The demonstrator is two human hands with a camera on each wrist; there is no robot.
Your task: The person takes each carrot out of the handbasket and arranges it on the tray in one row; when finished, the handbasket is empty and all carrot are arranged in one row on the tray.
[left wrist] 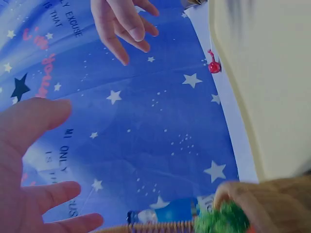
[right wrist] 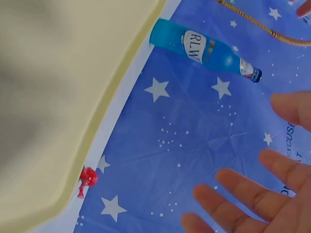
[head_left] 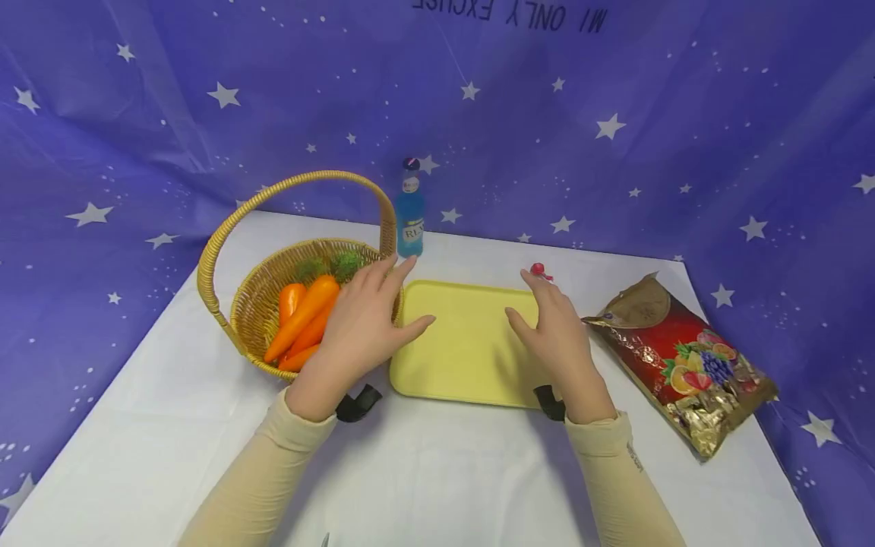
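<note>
My left hand (head_left: 362,323) hovers with fingers spread over the right side of a wicker basket (head_left: 251,300), hiding part of it. Orange carrots (head_left: 301,319) and green leafy tops (head_left: 347,264) show inside the basket. My right hand (head_left: 559,342) is held above the right end of a yellow tray (head_left: 458,342), its fingers extended and holding nothing. Just past those fingertips lies a small red wrapped candy (head_left: 538,269), beside the tray's far edge in the right wrist view. Both palms face inward across the tray, which bears nothing where it shows.
A blue bottle (head_left: 411,220) stands behind the basket's right side. On the right lies a red and gold fruit-printed bag (head_left: 683,357). The basket's tall handle (head_left: 294,182) arches upward. Purple starry cloth (head_left: 519,137) backs the white table (head_left: 437,471).
</note>
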